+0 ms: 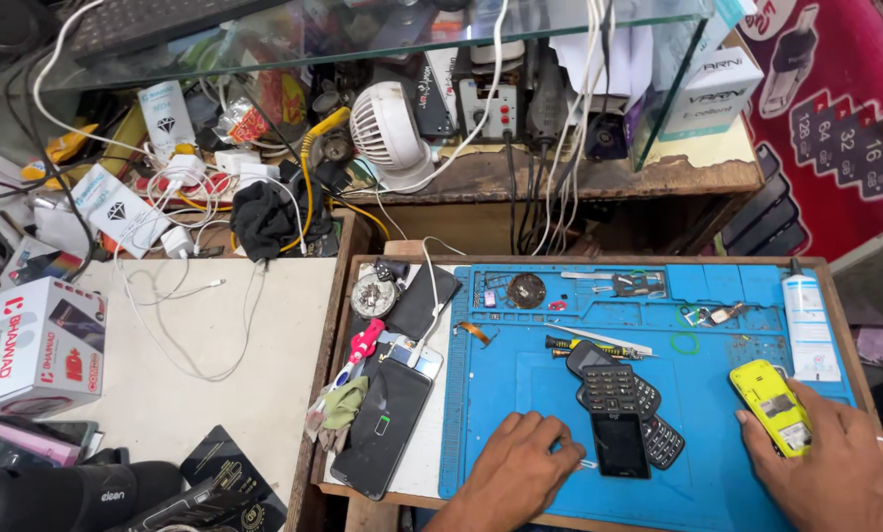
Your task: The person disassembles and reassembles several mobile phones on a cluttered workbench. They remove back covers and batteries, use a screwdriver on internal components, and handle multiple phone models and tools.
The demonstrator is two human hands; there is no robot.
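My left hand (516, 471) rests palm down on the blue repair mat (520, 384), its fingers curled beside a black keypad phone (615, 419) that lies on other dark phone parts. What sits under the fingers is hidden. My right hand (837, 471) grips a yellow-green phone body (771, 404), back side up, at the mat's right edge. A black-and-yellow screwdriver (584, 346) and tweezers lie above the black phone.
A black smartphone (386, 427) and a pink-handled brush (359, 351) lie left of the mat. A white bottle (810, 320) stands at the right. A small white fan (390, 133), cables, chargers and boxes crowd the back and left under a glass shelf.
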